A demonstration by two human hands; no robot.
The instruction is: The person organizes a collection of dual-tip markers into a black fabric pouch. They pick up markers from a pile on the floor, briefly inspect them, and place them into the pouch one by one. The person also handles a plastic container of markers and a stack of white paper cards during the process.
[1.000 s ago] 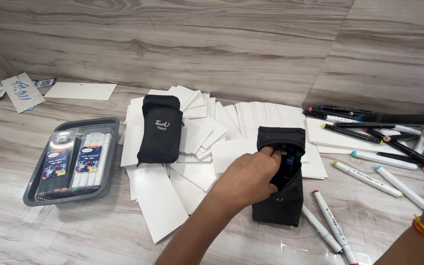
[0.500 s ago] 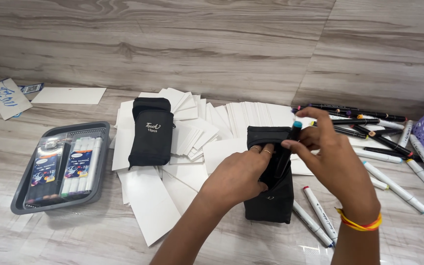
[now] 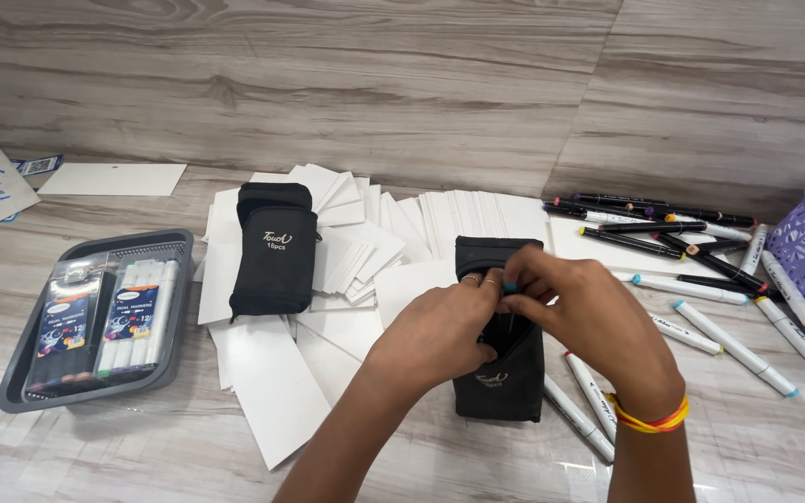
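while your left hand [image 3: 440, 328] gripped the open mouth of the upright black fabric marker pouch [image 3: 498, 359], your right hand [image 3: 581, 315] pinched a teal-capped marker [image 3: 511, 288] inside it.

Finger rings [image 3: 479, 279]; seemingly braided orange-yellow wristband [image 3: 647, 417].

One head camera, looking down and forward

A single view, worn on the person's head, tilts down over the wood-grain floor [image 3: 67, 447] toward the wall [image 3: 328, 84] at its far edge. It sits close: both forearms enter from the bottom edge, the floor's left and right sides run out of frame
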